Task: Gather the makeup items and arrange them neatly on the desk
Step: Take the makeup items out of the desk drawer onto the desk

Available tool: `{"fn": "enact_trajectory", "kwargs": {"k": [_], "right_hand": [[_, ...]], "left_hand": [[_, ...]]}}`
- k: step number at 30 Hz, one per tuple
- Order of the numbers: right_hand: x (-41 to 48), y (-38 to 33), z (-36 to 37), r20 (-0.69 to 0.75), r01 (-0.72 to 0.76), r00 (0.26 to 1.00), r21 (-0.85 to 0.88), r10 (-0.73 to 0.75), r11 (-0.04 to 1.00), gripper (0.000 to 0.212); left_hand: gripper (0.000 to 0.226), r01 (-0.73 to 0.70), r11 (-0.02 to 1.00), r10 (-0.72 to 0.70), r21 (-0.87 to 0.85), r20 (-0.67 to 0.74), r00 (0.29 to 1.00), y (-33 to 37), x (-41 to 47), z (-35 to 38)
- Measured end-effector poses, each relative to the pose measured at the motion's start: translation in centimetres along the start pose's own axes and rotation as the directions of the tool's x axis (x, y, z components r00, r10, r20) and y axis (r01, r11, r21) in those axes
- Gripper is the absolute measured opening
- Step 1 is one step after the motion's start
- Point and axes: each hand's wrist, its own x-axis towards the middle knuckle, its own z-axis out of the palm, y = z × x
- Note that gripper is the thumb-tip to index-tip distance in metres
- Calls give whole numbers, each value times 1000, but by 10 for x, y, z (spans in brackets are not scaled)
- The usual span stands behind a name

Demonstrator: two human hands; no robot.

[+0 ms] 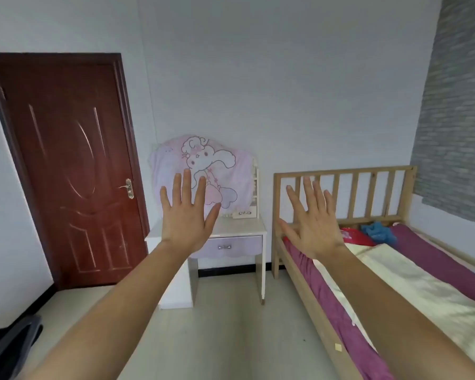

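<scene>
1. The left hand (185,212) and right hand (311,219) are both raised, fingers spread flat, holding nothing.
2. The tabletop (242,229) lies ahead, beyond the left hand and well apart from it; the left hand is the nearer.
3. No makeup item shows plainly. One small drawer box (244,213) stands at the tabletop's back right corner.
4. At the head end of the bed (395,283), beyond the right hand, lie one red thing (358,235) and one blue thing (379,231). They may be pouches, but they are too blurred to tell.

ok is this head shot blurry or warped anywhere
Head view: the grey wall panel at the right edge is smeared; the door leans from wide-angle warp and shows pale glare streaks; the left hand, right hand and desk look fairly sharp; light is soft.
</scene>
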Motion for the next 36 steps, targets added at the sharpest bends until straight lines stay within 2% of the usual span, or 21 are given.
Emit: {"fn": "enact_trajectory", "kwargs": {"k": [1,4,10,14,19,26,32,36], "right_hand": [[0,-3,13,41,-20,999,8,20,1000,78],[5,-7,69,69,-39,997,14,38,999,80],[46,-48,191,191,-45,981,46,36,998,77],[85,-87,269,351,-25,936,60,2,998,81],[142,-120,337,409,29,910,94,-65,995,89],[205,-123,442,476,-22,878,139,-47,990,86],[252,-102,571,517,-61,855,192,-48,980,92],[302,-88,648,591,-95,806,189,-37,977,94]], "left_hand": [[72,17,1000,-17,2,59,998,-3,-2,12],[72,31,999,-32,14,77,996,-24,-8,69],[72,35,999,-34,2,233,972,-86,-1,201],[73,138,989,-114,-47,343,932,-130,14,278],[70,109,993,-80,-44,429,900,-174,58,358],[70,65,991,0,-116,492,871,-183,114,473],[75,50,996,6,-79,591,807,-179,161,595],[75,41,997,4,-58,620,785,-180,207,668]]}}
